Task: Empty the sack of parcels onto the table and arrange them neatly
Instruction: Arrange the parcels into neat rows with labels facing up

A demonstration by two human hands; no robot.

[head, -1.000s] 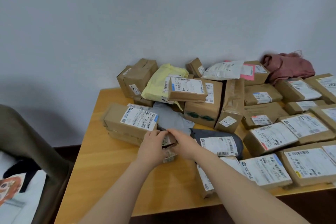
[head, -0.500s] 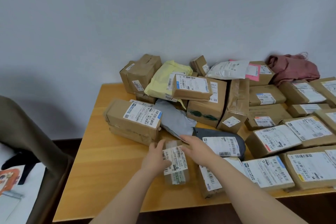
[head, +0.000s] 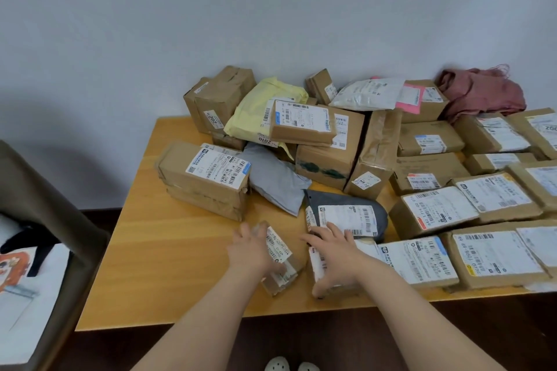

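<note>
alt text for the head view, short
The left hand holds a small parcel near the front edge of a wooden table; the right hand rests on a box beside it. Taped boxes and mailer bags crowd the table behind.

Small labelled brown parcel (head: 280, 262) askew on wooden table (head: 168, 265), near front edge
</note>
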